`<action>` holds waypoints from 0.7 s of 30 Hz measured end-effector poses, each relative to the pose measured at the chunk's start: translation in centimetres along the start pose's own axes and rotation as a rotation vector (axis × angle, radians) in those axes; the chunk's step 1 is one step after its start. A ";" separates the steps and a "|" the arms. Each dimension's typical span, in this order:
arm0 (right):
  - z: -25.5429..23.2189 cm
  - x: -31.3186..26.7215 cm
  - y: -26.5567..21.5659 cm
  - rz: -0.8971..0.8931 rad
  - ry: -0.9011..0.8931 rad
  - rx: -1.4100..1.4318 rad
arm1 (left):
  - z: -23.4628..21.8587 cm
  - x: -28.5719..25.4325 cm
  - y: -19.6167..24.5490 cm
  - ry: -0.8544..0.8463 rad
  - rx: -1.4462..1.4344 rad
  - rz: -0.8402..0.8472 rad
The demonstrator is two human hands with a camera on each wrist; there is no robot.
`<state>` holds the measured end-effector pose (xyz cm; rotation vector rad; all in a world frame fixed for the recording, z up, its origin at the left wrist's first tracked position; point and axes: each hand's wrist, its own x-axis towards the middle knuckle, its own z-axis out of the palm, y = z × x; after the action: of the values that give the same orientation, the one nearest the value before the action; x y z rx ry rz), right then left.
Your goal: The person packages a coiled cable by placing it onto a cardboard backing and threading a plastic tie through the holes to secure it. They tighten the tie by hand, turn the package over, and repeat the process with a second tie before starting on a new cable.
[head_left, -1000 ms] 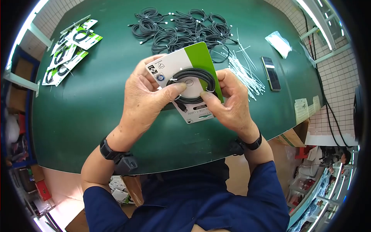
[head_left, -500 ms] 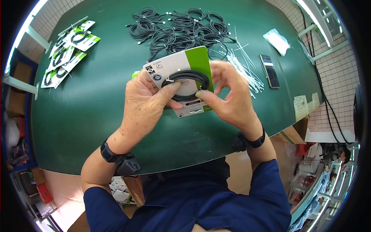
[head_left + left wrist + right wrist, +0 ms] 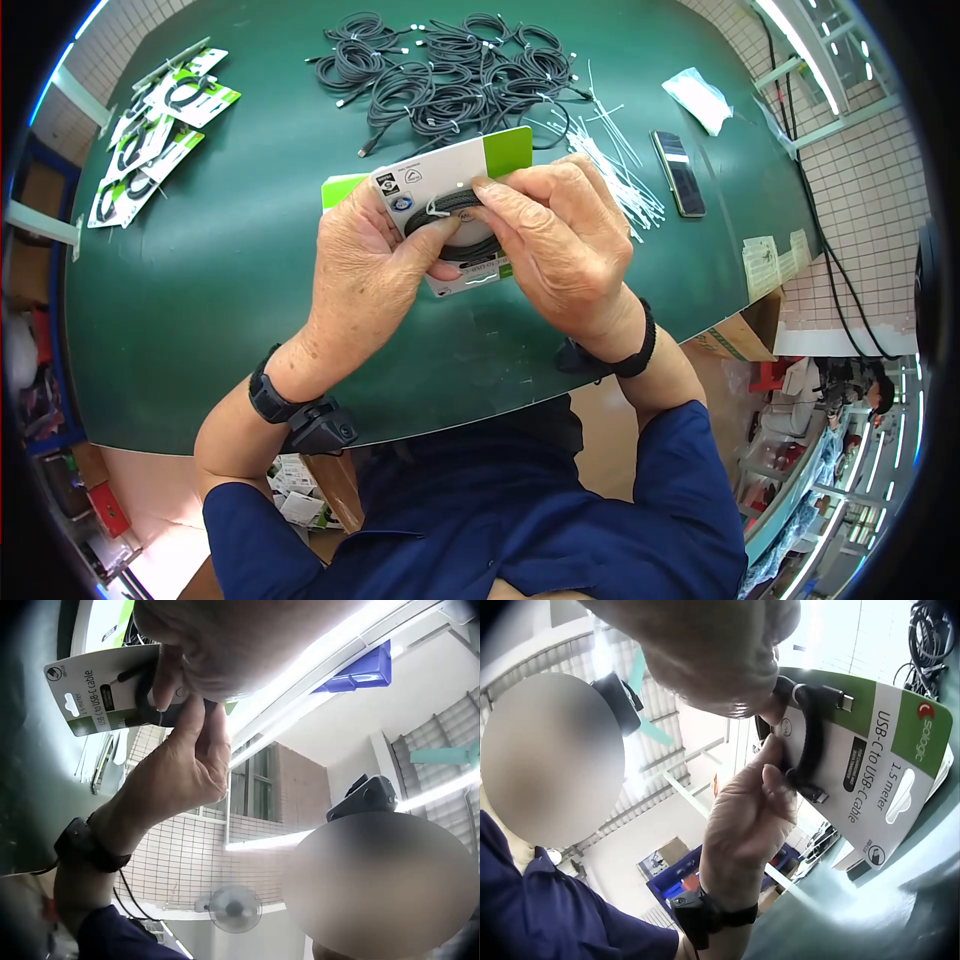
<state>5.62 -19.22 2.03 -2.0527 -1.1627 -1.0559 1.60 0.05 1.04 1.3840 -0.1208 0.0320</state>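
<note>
A white-and-green packaging card point(image 3: 430, 168) printed "USB-C to USB-C cable" is held up over the table, its face tilted. On its front lies a black coiled USB-C cable point(image 3: 811, 742), bound with white ties; a metal plug point(image 3: 845, 701) shows against the green. My left hand point(image 3: 362, 262) grips the card's left side, thumb pressed inside the coil. Thumb and index finger of my right hand point(image 3: 568, 245) pinch at the coil's upper right, covering that part; whether they hold cable or tie I cannot tell. A green edge point(image 3: 340, 190) shows behind my left fingers.
Several black cable coils point(image 3: 455, 80) spread over the green table's point(image 3: 200, 330) far side. Loose white cable ties point(image 3: 615, 185), a phone point(image 3: 679, 175) and a plastic bag point(image 3: 698, 100) lie to the right. Several carded cables point(image 3: 150, 140) are piled at far left.
My right hand moved inward over the card's right side, from thumb on the coil with fingers spread to a pinch at its upper right. The card tilted flatter; the left hand kept its grip.
</note>
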 end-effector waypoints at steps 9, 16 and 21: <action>-1.2 0.1 0.7 0.046 0.056 -0.017 | -0.5 0.3 0.4 -0.044 -0.047 -0.033; -6.0 -5.2 5.2 0.425 -0.063 -0.133 | -2.3 0.6 1.3 -0.034 -0.079 -0.002; -7.2 -10.3 8.7 0.722 -0.382 -0.307 | -1.9 0.4 1.8 0.025 -0.085 0.022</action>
<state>7.38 -33.43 -3.39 -2.6850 -0.3296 -0.5139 1.97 2.26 2.51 1.2969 -0.1150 0.0613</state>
